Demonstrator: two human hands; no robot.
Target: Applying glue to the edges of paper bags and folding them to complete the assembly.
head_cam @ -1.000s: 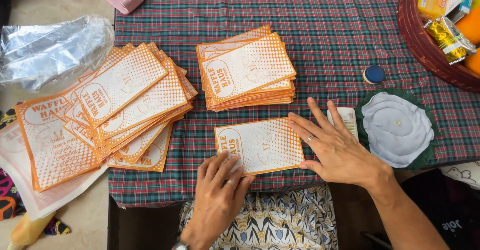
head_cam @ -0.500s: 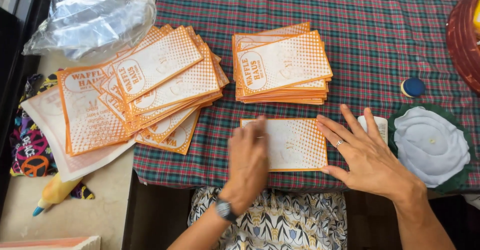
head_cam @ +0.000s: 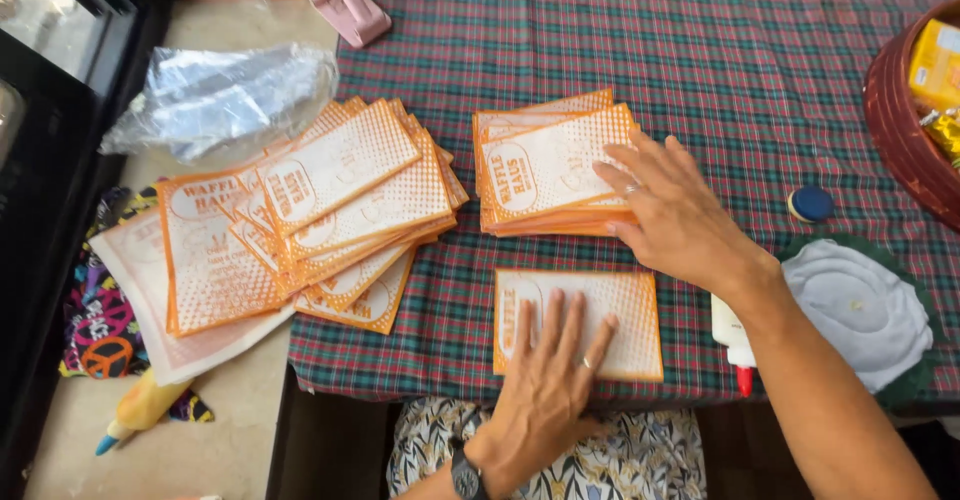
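- While the left hand point(head_cam: 545, 385) is pressed flat, grip spread, a single orange paper bag point(head_cam: 578, 322) is pinned at the table's point(head_cam: 750, 80) 6 o'clock edge.
- At 12 o'clock from it, the neat stack of bags point(head_cam: 545, 175) is touched by the right hand point(head_cam: 675, 215), fingers spread.

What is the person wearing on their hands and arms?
Both arms are bare, with no sleeves. The left hand has a thin ring on one finger and a dark wristwatch on the wrist. The right hand has a thin ring too. No gloves.

Matt paper bags point(head_cam: 578, 322) on woven plaid tablecloth point(head_cam: 700, 50).
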